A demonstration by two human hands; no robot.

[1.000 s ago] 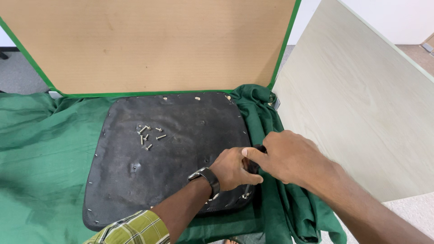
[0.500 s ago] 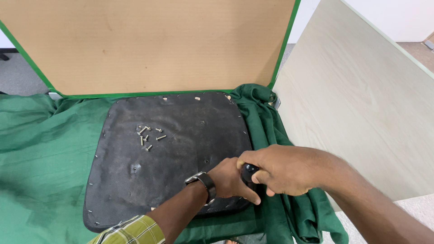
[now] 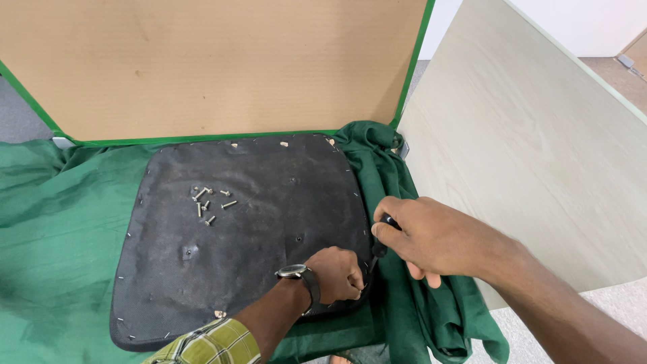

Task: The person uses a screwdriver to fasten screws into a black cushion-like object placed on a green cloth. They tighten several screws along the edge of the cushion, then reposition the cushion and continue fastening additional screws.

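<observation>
Right hand grips a black screwdriver, fingers wrapped round the handle, tip down at the right front edge of the black pad. Left hand fisted on the pad beside the tip; contents can't tell. Loose screws upper left, green cloth under all.

Screwdriver tip hidden behind left hand; handle mostly covered.

A green cloth covers the floor, bunched into folds at its right edge. A black fabric-backed seat panel lies flat on the cloth's middle, with loose screws near the panel's upper-left corner
</observation>
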